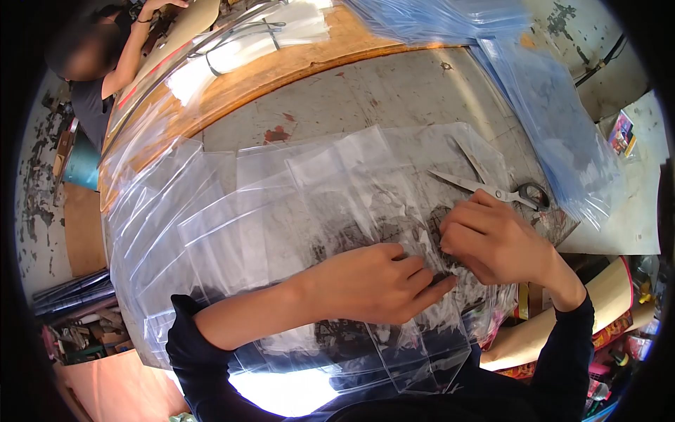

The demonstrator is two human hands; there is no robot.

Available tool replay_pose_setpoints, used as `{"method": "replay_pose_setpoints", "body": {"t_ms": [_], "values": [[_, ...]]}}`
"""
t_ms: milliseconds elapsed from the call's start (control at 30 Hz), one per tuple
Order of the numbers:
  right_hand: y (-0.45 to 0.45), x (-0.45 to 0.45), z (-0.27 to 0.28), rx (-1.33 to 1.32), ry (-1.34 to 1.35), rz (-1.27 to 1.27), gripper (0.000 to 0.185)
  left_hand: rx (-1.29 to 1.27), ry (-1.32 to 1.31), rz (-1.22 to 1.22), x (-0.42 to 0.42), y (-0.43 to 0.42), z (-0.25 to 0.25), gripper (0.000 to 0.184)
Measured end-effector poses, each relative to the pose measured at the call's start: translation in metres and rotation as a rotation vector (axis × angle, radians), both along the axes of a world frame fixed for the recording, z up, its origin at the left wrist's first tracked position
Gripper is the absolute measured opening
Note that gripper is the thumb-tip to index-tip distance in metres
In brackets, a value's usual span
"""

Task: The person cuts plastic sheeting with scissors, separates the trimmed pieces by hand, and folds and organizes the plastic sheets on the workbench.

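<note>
Clear plastic sleeves (246, 218) lie fanned out and overlapping across the work surface in front of me. My left hand (394, 285) reaches in from the left over them, fingers curled and the index finger pointing right, closed at the upper part of one clear plastic sleeve (422, 348) that hangs toward my lap. My right hand (492, 239) is bent into a pinch just beside it, at the same sleeve; its fingertips are partly hidden. Open-bladed scissors (485, 184) with a dark handle lie just beyond my right hand, on or against the plastic.
Bluish plastic sheets (555, 119) are stacked along the right and far side. A tied bundle of clear plastic (246, 46) rests on a wooden board (316, 63) at the back. Another person (98, 84) is at the upper left. Rolled sheet material (562, 330) stands at lower right.
</note>
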State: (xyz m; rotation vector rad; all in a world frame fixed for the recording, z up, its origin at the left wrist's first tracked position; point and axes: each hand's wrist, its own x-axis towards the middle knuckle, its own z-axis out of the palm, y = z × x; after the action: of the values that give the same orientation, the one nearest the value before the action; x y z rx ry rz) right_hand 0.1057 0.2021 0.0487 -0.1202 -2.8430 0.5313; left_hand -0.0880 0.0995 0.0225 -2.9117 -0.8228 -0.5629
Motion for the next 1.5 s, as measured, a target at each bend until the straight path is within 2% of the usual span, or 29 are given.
{"method": "replay_pose_setpoints", "body": {"t_ms": [133,200,300,467,567,633,667,700,767,867,1000,1067,1100,1167,1233,1300,1367,1400,1467,1500], "values": [[0.003,-0.008,0.006,0.03,-0.092,-0.045,0.023,-0.027,0.01,-0.045,-0.001,0.002,-0.001,0.04],[0.012,-0.016,0.006,0.271,-0.019,-0.153,0.022,-0.039,0.028,-0.058,0.0,0.002,-0.002,0.041],[0.033,-0.024,0.017,0.264,0.12,-0.263,0.016,-0.011,0.038,-0.046,-0.001,0.003,-0.004,0.05],[0.018,-0.018,0.027,0.355,0.024,-0.341,0.017,-0.006,0.001,-0.036,-0.001,0.003,-0.006,0.05],[0.002,-0.004,0.023,0.201,-0.054,-0.382,0.017,-0.009,-0.025,-0.037,-0.002,0.003,-0.006,0.048],[-0.006,0.004,0.017,0.101,0.095,-0.194,0.025,0.006,-0.019,-0.025,-0.001,0.002,-0.007,0.048],[-0.009,0.008,0.015,0.058,0.076,-0.143,0.031,0.023,-0.01,-0.018,-0.001,0.002,-0.008,0.047],[-0.011,0.009,0.012,0.058,0.074,-0.14,0.031,0.023,-0.012,-0.015,-0.001,0.002,-0.008,0.047],[-0.014,0.01,0.006,0.081,0.119,-0.096,0.019,0.038,-0.025,-0.024,-0.001,0.003,-0.009,0.045],[-0.014,0.011,0.003,0.105,0.11,-0.041,0.021,0.049,-0.04,-0.029,0.0,0.003,-0.013,0.043],[-0.025,0.006,0.003,0.022,0.048,-0.177,0.023,0.096,-0.052,-0.042,-0.001,0.003,-0.013,0.041],[-0.031,0.005,-0.005,-0.229,0.007,-0.298,0.021,0.209,-0.046,-0.053,-0.001,0.001,-0.008,0.028],[-0.031,0.003,-0.005,-0.23,0.011,-0.287,0.021,0.209,-0.04,-0.043,-0.005,0.0,-0.003,0.028],[-0.031,0.001,-0.005,-0.409,0.009,-0.351,0.013,0.3,0.052,0.071,-0.018,0.004,0.02,0.014],[-0.031,0.001,-0.008,-0.431,0.038,-0.35,0.011,0.355,-0.003,0.375,-0.037,0.011,0.039,0.011],[-0.031,0.0,-0.009,-0.453,0.076,-0.35,0.009,0.045,0.031,0.747,-0.059,0.008,0.068,0.011],[-0.031,0.0,-0.008,-0.445,0.05,-0.4,0.007,-0.104,0.21,0.875,-0.084,-0.006,0.084,0.021],[-0.031,-0.001,-0.008,-0.444,0.056,-0.391,0.007,-0.099,0.215,0.883,-0.091,-0.014,0.086,0.021],[-0.032,-0.001,-0.01,-0.438,0.063,-0.404,0.006,-0.404,0.184,0.862,-0.095,-0.029,0.085,0.019],[-0.032,0.0,-0.011,-0.437,0.063,-0.401,0.006,-0.403,0.183,0.865,-0.089,-0.039,0.082,0.019]]}}
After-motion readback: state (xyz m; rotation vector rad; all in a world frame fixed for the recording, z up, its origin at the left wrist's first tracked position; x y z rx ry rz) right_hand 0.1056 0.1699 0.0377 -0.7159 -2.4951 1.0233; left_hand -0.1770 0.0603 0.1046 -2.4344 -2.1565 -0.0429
